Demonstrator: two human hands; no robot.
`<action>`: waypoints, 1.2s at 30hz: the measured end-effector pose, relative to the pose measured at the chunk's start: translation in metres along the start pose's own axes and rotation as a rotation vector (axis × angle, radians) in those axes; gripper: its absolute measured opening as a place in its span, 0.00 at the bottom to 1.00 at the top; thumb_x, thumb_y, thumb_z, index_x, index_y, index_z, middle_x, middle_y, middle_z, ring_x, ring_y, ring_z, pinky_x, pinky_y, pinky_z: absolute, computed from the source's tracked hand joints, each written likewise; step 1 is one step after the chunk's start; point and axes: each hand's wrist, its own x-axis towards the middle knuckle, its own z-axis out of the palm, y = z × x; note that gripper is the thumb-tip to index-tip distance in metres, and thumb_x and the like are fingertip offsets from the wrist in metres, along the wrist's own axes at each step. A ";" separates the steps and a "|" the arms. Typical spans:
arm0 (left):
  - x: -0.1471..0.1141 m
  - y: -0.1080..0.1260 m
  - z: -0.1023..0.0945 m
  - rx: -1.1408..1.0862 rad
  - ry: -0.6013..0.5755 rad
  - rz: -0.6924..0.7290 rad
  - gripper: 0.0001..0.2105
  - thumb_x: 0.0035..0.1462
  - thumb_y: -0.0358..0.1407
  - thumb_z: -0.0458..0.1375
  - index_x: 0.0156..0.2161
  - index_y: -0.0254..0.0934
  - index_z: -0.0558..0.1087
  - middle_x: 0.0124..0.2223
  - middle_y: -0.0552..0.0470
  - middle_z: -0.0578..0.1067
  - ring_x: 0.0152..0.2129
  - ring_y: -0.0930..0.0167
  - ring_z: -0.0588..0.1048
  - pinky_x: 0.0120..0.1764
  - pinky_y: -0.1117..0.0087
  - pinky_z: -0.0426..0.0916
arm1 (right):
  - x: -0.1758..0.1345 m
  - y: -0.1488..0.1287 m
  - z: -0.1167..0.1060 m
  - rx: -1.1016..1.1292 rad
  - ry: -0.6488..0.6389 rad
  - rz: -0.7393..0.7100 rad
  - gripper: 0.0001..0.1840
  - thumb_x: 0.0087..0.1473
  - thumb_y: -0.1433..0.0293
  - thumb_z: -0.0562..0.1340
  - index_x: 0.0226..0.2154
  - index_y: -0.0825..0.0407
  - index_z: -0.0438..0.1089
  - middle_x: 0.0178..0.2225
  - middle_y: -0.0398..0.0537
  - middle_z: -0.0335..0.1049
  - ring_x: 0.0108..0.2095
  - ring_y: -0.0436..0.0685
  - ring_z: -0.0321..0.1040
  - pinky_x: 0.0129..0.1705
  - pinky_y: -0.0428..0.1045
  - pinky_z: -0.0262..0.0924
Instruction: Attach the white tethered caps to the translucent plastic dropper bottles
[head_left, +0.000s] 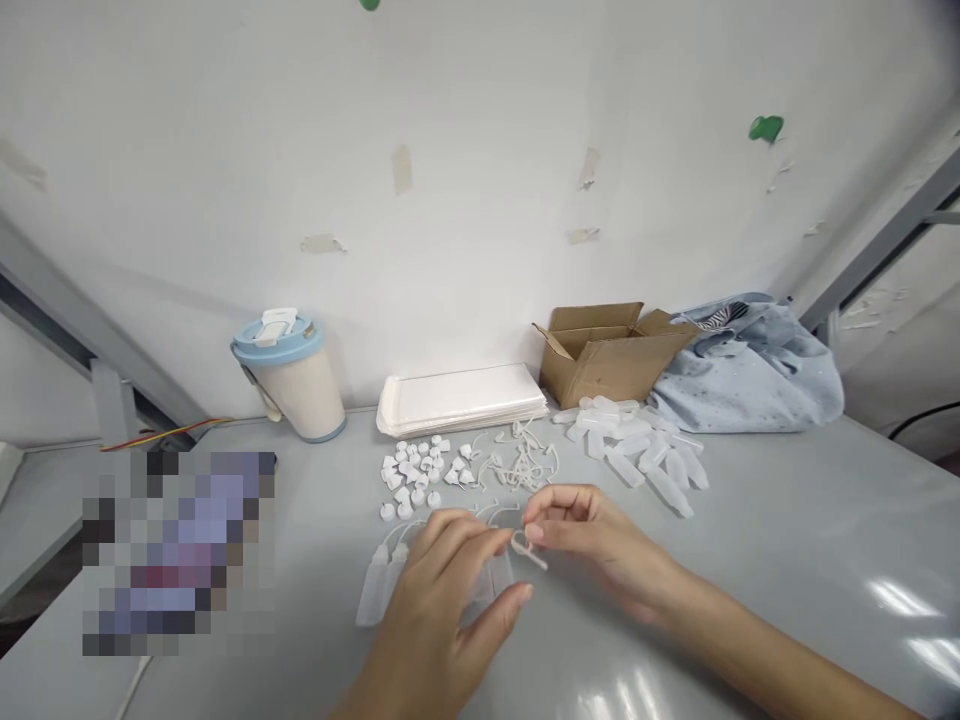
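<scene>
My right hand [600, 545] pinches a small white plastic strap [534, 556] between thumb and fingertips, its thin end hanging down. Just left of it, my left hand [454, 600] has its thumb spread from the fingers and holds nothing. Under and behind the left hand lie several translucent squeeze bottles [373, 592] with thin white straps at their necks; the hand partly hides them. Beyond the hands are loose white caps [417, 466] and a tangle of similar straps [523, 462]. More translucent bottles [637, 442] lie in a heap beyond my right hand.
Along the wall stand a cream tumbler [300, 385] with a blue lid, a stack of white trays [465, 395], an open cardboard box [622, 365] and a light blue cloth bundle [750, 370]. A pixelated object [180, 545] lies on the grey table's left side.
</scene>
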 end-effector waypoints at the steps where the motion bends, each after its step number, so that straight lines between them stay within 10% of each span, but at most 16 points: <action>1: -0.001 0.001 0.002 -0.011 -0.001 -0.005 0.11 0.56 0.29 0.57 0.45 0.39 0.67 0.38 0.49 0.74 0.37 0.66 0.70 0.38 0.66 0.70 | -0.002 0.001 0.003 0.020 -0.024 0.008 0.09 0.40 0.68 0.72 0.25 0.53 0.74 0.23 0.40 0.71 0.26 0.48 0.65 0.35 0.45 0.57; 14: -0.004 -0.001 0.009 -0.043 0.032 0.024 0.07 0.56 0.26 0.57 0.38 0.39 0.68 0.31 0.53 0.74 0.32 0.69 0.71 0.34 0.70 0.69 | -0.006 0.007 0.003 -0.062 -0.121 -0.034 0.09 0.41 0.67 0.71 0.26 0.54 0.74 0.23 0.41 0.73 0.26 0.48 0.67 0.33 0.46 0.59; 22: -0.004 -0.001 0.003 0.041 0.024 -0.003 0.05 0.56 0.28 0.57 0.38 0.40 0.69 0.32 0.52 0.75 0.33 0.68 0.72 0.35 0.69 0.71 | 0.029 -0.008 -0.071 -1.292 0.477 -0.706 0.09 0.55 0.74 0.57 0.38 0.54 0.71 0.40 0.55 0.74 0.42 0.61 0.68 0.45 0.57 0.62; 28: -0.004 0.001 0.001 0.042 0.041 -0.019 0.06 0.55 0.28 0.58 0.38 0.40 0.69 0.32 0.52 0.75 0.34 0.68 0.73 0.34 0.69 0.71 | 0.057 -0.007 -0.128 -1.392 0.560 -0.701 0.15 0.51 0.76 0.56 0.42 0.55 0.71 0.42 0.58 0.73 0.46 0.67 0.66 0.44 0.61 0.62; 36: -0.004 0.005 -0.004 0.003 0.077 -0.029 0.07 0.55 0.27 0.58 0.39 0.40 0.69 0.31 0.52 0.74 0.33 0.68 0.72 0.35 0.69 0.71 | 0.043 -0.014 -0.102 -1.256 0.607 -0.746 0.12 0.53 0.71 0.58 0.42 0.52 0.71 0.40 0.53 0.73 0.38 0.61 0.66 0.40 0.56 0.61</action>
